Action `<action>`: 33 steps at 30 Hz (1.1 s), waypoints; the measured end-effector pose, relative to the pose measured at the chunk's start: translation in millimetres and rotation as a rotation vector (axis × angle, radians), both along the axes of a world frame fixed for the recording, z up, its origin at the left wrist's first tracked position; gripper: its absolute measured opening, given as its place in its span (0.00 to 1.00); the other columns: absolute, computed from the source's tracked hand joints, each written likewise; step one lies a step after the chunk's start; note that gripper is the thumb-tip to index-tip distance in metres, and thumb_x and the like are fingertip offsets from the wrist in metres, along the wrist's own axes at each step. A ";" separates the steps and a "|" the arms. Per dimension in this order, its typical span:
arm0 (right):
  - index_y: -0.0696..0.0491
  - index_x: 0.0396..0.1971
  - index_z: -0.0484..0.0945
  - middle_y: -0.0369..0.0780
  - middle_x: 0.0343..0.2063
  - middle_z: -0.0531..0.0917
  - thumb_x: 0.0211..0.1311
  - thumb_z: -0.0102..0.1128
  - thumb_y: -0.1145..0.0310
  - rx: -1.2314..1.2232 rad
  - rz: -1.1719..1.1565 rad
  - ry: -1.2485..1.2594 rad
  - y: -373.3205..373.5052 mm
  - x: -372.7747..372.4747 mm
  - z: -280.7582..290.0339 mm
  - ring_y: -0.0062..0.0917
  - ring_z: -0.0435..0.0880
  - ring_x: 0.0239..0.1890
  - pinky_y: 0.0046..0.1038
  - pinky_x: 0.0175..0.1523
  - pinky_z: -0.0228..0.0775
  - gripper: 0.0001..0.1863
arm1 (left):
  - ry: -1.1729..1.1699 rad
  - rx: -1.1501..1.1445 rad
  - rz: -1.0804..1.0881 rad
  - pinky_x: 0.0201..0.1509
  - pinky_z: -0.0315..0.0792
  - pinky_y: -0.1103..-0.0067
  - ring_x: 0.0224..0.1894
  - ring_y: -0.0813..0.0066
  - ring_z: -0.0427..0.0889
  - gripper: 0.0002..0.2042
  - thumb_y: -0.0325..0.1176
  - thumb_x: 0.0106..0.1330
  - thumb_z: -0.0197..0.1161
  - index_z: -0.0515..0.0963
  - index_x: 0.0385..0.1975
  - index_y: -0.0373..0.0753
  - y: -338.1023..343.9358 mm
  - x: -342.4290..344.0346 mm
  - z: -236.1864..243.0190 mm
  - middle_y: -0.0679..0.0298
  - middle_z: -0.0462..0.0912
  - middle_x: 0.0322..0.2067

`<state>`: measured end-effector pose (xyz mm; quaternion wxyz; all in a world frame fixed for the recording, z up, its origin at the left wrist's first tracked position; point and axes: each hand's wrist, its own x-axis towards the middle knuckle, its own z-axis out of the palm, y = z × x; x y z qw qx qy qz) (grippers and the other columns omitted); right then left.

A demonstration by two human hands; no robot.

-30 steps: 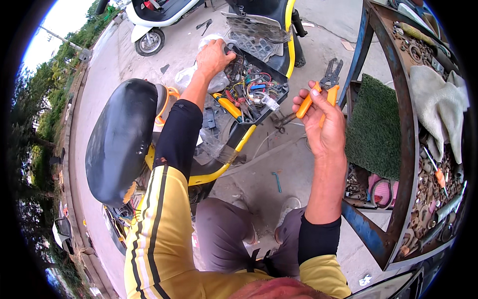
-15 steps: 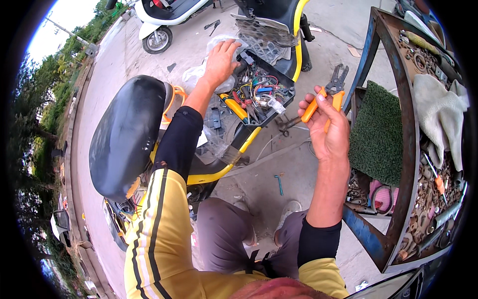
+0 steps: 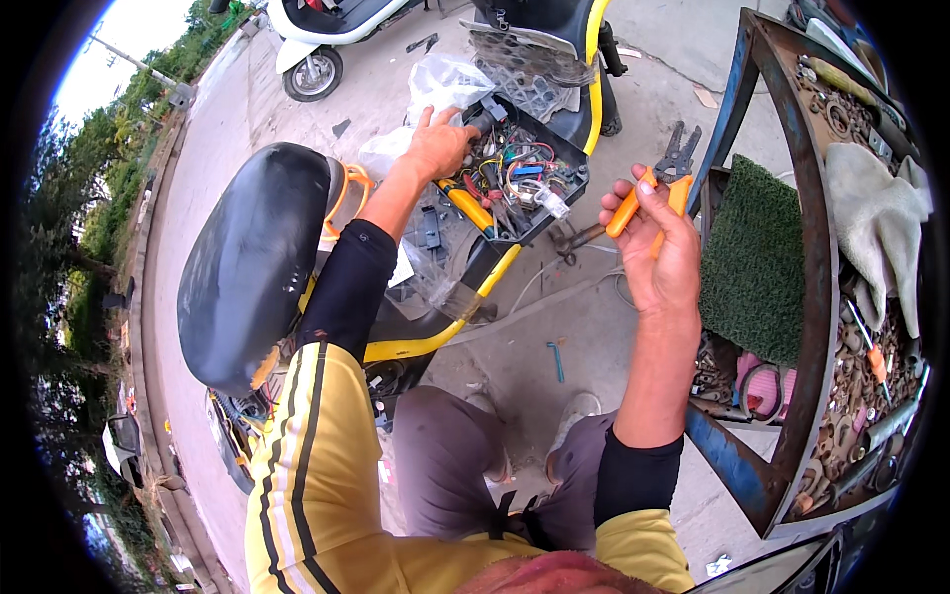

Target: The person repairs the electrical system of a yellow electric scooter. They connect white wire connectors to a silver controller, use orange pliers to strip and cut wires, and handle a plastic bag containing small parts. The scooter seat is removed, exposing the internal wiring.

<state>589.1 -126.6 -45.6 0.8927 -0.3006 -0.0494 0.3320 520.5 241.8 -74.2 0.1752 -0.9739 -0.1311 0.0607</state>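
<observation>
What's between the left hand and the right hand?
In the head view, a black box of wires and small parts lies beside the left hand, then concrete ground and a dark metal tool, before the right hand holding orange-handled pliers.

The open box (image 3: 539, 126) lies between seat (image 3: 255, 267) and rack (image 3: 732, 465).

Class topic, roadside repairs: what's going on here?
Someone's right hand holds orange-handled pliers, handles spread. The left hand is at the edge of a black tray of wires, beside a plastic bag; whether it touches anything is unclear. The tray appears to sit on a yellow-edged scooter. A metal rack stands to the right.
</observation>
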 end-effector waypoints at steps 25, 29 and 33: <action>0.61 0.60 0.72 0.46 0.45 0.81 0.73 0.60 0.68 -0.022 0.001 -0.019 0.4 3.1 -4.1 0.34 0.84 0.47 0.36 0.52 0.80 0.21 | -0.319 -1.063 0.598 0.62 0.67 0.62 0.45 0.77 0.86 0.13 0.45 0.64 0.73 0.91 0.40 0.44 47.8 35.4 -40.1 0.70 0.91 0.33; 0.60 0.60 0.72 0.45 0.45 0.81 0.73 0.60 0.68 -0.027 -0.007 -0.014 3.2 2.2 -2.0 0.34 0.84 0.47 0.36 0.53 0.80 0.21 | -0.234 -0.742 0.620 0.59 0.69 0.65 0.47 0.71 0.87 0.15 0.49 0.61 0.74 0.91 0.39 0.47 44.9 42.4 -39.6 0.70 0.91 0.39; 0.60 0.60 0.72 0.45 0.45 0.81 0.72 0.61 0.68 -0.027 0.004 -0.007 5.8 1.6 -2.7 0.34 0.84 0.47 0.36 0.52 0.79 0.21 | -0.109 -0.712 0.378 0.57 0.74 0.71 0.47 0.67 0.86 0.14 0.42 0.62 0.74 0.90 0.45 0.46 47.5 36.0 -31.7 0.66 0.91 0.41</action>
